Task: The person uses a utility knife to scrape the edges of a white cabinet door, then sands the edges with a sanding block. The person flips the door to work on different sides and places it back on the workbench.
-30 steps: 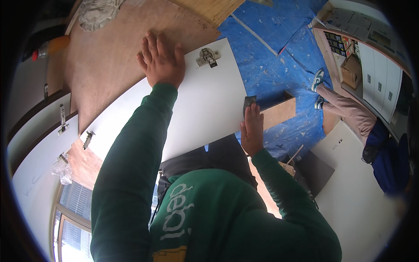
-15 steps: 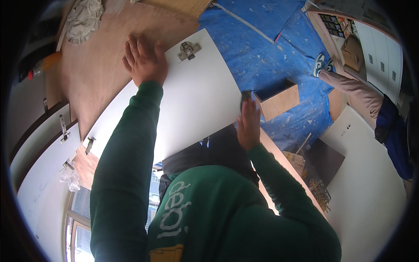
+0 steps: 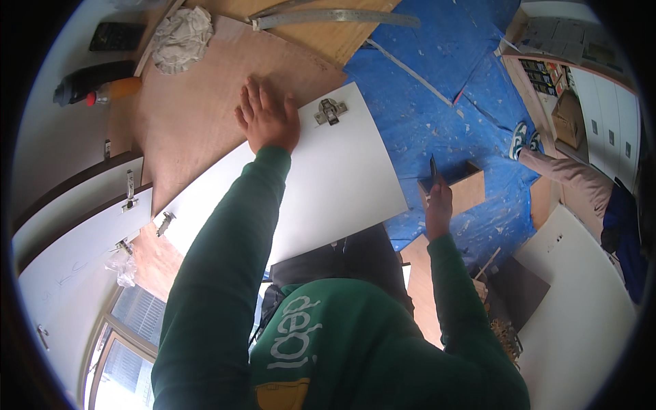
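Note:
A white cabinet door (image 3: 328, 174) with metal hinges lies in front of me on a brown plywood board (image 3: 181, 137). My left hand (image 3: 270, 121) rests spread on the door's far left edge, its fingers reaching over the plywood. One hinge (image 3: 331, 111) sits just right of that hand, and another hinge (image 3: 165, 223) is at the door's left corner. Off the door's right edge, my right hand (image 3: 439, 205) is closed round a dark, slim pointed tool (image 3: 433, 167). Its tip points away from me; its exact kind is not clear.
Below on the right, an open wooden box (image 3: 468, 190) stands on blue sheeting (image 3: 410, 75). A metal ruler (image 3: 335, 18) and a crumpled cloth (image 3: 183, 39) lie at the back. More white doors (image 3: 82, 236) stand at left. Another person's leg (image 3: 570, 167) is at right.
My right hand has moved right, away from the door's edge, with the dark tool now showing upright in it. My left hand stays on the door. The whole view has shifted a little.

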{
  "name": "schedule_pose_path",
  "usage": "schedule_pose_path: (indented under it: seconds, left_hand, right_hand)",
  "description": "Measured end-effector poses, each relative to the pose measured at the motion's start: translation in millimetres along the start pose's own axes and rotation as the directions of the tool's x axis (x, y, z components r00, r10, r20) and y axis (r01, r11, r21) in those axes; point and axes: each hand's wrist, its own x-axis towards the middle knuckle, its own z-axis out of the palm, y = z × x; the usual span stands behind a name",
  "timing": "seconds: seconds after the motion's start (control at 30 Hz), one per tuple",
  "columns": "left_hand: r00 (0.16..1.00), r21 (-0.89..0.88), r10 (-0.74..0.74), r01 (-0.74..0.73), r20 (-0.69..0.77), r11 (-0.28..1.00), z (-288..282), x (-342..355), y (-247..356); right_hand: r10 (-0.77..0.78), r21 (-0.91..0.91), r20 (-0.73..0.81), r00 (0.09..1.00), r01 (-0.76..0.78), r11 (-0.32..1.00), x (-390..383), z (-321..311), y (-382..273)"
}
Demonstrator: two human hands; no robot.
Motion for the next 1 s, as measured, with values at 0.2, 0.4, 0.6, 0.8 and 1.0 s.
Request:
schedule_pose_path:
  seconds: [0.2,0.4,0.6,0.8,1.0]
  left_hand:
    - [1.0,-0.011,-0.017,0.017,0.008,1.0,-3.9,-0.6,-3.0]
    - [1.0,-0.048,-0.011,0.01,-0.014,0.999,-3.0,-3.5,-5.0]
    - [1.0,-0.127,-0.004,0.006,0.016,0.992,-10.0,-5.1,-9.1]
    - [0.998,-0.2,0.019,-0.006,0.062,0.98,-12.8,-3.4,-3.3]
    - [0.996,-0.112,0.041,-0.049,-0.075,0.993,4.2,-3.3,-9.2]
  right_hand:
    - [0.004,0.388,0.13,0.992,-0.054,0.92,73.2,14.8,-113.6]
    - [-0.236,0.675,0.299,0.925,-0.03,0.737,150.6,76.7,-271.9]
    - [-0.323,0.757,0.298,0.898,-0.017,0.653,215.6,150.8,-379.6]
    - [-0.222,0.635,0.502,0.836,-0.182,0.751,309.9,191.5,-381.8]
    - [-0.357,0.506,0.378,0.854,0.133,0.853,296.6,160.1,-394.2]
